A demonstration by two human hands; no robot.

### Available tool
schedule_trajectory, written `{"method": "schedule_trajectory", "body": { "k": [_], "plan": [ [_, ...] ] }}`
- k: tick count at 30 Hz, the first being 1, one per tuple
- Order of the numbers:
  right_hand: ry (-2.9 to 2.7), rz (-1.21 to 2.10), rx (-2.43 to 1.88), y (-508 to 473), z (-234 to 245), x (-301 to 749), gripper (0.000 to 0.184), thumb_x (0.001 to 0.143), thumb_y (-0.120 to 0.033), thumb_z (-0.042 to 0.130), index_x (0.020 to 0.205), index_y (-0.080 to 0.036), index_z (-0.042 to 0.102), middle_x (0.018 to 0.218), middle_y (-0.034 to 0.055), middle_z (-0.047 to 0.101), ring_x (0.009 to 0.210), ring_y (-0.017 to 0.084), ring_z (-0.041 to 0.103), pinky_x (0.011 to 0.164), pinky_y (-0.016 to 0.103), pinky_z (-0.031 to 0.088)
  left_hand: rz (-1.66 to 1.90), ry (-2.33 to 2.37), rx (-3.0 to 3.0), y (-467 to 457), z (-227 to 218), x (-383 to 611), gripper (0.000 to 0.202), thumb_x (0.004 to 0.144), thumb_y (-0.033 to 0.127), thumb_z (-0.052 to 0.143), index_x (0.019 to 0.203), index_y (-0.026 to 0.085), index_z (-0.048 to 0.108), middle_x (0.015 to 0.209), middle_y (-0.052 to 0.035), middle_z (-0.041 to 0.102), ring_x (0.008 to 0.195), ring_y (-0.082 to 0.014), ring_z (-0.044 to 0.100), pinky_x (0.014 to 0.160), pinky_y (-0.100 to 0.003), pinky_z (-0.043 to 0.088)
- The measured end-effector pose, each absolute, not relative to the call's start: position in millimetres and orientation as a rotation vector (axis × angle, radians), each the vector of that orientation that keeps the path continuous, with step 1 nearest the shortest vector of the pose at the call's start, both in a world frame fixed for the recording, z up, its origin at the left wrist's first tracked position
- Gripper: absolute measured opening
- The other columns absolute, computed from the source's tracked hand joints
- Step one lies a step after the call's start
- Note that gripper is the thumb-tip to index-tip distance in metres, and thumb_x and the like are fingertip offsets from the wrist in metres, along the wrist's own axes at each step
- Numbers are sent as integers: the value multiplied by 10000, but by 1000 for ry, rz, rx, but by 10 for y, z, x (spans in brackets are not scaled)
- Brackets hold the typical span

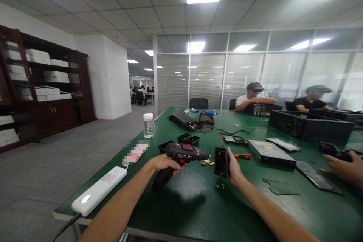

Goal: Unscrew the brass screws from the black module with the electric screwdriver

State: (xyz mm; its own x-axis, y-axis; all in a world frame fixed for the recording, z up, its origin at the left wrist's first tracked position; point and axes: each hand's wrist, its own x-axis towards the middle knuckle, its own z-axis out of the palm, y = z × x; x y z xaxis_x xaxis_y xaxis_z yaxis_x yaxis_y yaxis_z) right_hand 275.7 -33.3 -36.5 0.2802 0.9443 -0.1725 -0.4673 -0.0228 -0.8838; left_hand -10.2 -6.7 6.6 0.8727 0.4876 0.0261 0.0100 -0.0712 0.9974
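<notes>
Step in hand, we judged: drill work on small black box (pixel 221 163). Our left hand (pixel 168 163) wrapped round grip of drill (pixel 182 152); right hand (pixel 233 169) clasped box by its side, both above table (pixel 195 213), inward from near edge. Bit pointed at box; contact, we couldn't tell. Next move called for bit squared up, box steady. Drill: matte black plastic, red accents. Box: rectangular, hollow. Brass-coloured pieces (pixel 210 163) lay on smooth green surface; rounded white power strip (pixel 100 189) followed left edge.
</notes>
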Motion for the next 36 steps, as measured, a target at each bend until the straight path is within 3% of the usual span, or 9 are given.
{"method": "schedule_trajectory", "body": {
  "k": [36],
  "plan": [
    [-596, 1241, -1057, -324, -371, 2758, 412, 645, -575, 489, 728, -178, 565, 527, 18, 583, 470, 181, 559, 464, 312, 442, 416, 352, 1613, -48, 53, -101, 306, 615, 183, 588, 894, 68, 539, 803, -72, 513, 524, -88, 473, 521, -259, 427]
  ]
}}
